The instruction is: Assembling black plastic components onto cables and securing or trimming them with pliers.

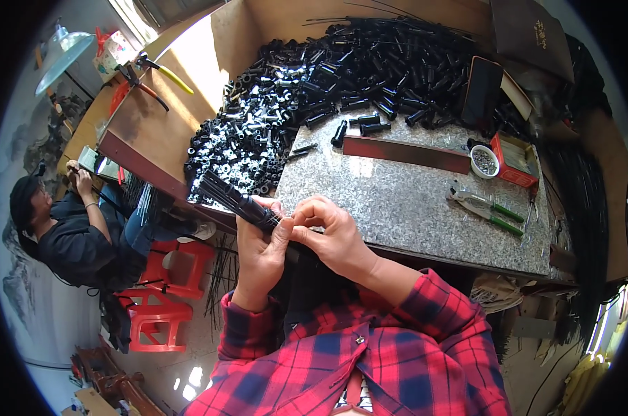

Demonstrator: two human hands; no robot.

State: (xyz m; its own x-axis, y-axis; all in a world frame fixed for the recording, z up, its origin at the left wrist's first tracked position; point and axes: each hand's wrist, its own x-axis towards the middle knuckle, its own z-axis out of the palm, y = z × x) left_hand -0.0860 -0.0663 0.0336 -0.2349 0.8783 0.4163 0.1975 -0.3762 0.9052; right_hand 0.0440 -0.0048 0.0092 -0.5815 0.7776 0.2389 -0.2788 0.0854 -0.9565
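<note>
Shiny dark bundle [257, 213], glossy plastic parts [397, 76], stone-like tabletop [390, 208], cloth shirt [404, 347]

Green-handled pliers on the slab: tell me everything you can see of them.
The green-handled pliers have a silvery, metal-looking head and two slim green grips, spread apart. They lie on the speckled grey slab, head toward upper left, grips toward lower right, below the white bowl and well to the right of the right hand. Neither hand touches them. Whether the jaws are parted is too small to tell.

Red bar [405, 154] and pliers [471, 202] border open granite slab [376, 201].
</note>
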